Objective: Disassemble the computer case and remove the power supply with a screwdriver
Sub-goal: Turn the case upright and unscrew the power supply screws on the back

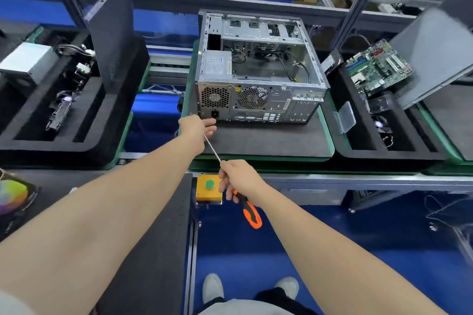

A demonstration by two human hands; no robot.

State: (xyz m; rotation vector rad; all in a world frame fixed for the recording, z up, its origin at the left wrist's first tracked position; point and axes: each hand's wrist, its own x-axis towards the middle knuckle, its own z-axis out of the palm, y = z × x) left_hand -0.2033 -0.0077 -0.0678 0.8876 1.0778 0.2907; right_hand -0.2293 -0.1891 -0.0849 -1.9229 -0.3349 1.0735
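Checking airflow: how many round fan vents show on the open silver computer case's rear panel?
2. The left fan vent sits above the black power socket at the panel's left end; the right fan vent is beside it. None appears hidden.

Computer case [258, 66]: bare sheet metal, dull silver, rear grilles punched through.
Power supply [217, 64]: grey metal box, matt, with a pale paper label on top.
Screwdriver [252, 213]: thin bright steel shaft; orange and black handle, plastic or rubber, slight sheen.
Mat [268, 140] under the case: black foam, matt, finely rough.
Button box [208, 190]: yellow, satin; green button glossy.
Circuit board [378, 66]: green, lacquered.
Lid [345, 116]: clear plastic.
Floor [307, 225]: blue, glossy.
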